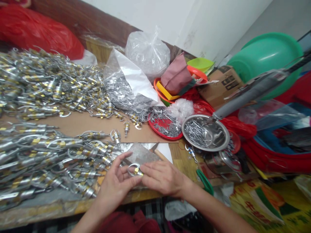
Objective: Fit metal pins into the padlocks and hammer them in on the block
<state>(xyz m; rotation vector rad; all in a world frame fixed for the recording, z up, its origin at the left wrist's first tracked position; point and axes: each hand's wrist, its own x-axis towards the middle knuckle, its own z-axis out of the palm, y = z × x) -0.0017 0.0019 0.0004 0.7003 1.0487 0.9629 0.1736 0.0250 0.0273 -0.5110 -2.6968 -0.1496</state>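
Observation:
Between both hands, above the front edge of the bench, is a small metal fitting (136,170) with a curved silver arm and a yellow part. My left hand (118,179) curls around its near left side, thumb along the bottom and fingers behind. From the right, my right hand (163,177) grips it with fingertips pressed together, hiding its lower end. Beneath the hands sits a grey metal block or plate (141,154) on a white sheet. Rows of similar fittings (55,155) lie close to the left hand.
Farther back spreads a big heap of such fittings (48,81). A red tray (167,136) of small metal pieces and a steel bowl (220,134) of pins stand to the right. Behind are clear bags (148,51), a cardboard box (221,84) and a green basin (267,61).

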